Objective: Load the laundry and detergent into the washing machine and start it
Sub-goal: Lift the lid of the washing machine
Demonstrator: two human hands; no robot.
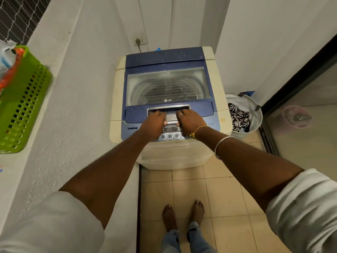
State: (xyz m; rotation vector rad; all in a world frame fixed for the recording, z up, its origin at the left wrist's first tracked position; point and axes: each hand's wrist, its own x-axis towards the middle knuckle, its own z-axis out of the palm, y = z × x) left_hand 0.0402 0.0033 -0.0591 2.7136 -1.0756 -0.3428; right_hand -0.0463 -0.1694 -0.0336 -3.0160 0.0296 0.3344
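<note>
A cream top-loading washing machine (217,84) with a blue lid (164,59) stands against the back wall, lid down; its drum shows through the window. My left hand (154,123) and my right hand (191,121) both reach into the silver lid handle recess (168,107), fingers curled under its edge. My wrists cover part of the control panel (170,132). A white laundry basket (255,108) with black-and-white patterned clothes (238,117) sits on the floor right of the machine. I see no detergent that I can identify.
A green plastic basket (23,105) holding bags rests on the white ledge at left. A wall socket with a plug (139,41) is behind the machine. A glass sliding door (306,110) runs along the right. Beige floor tiles (218,198) lie under my bare feet.
</note>
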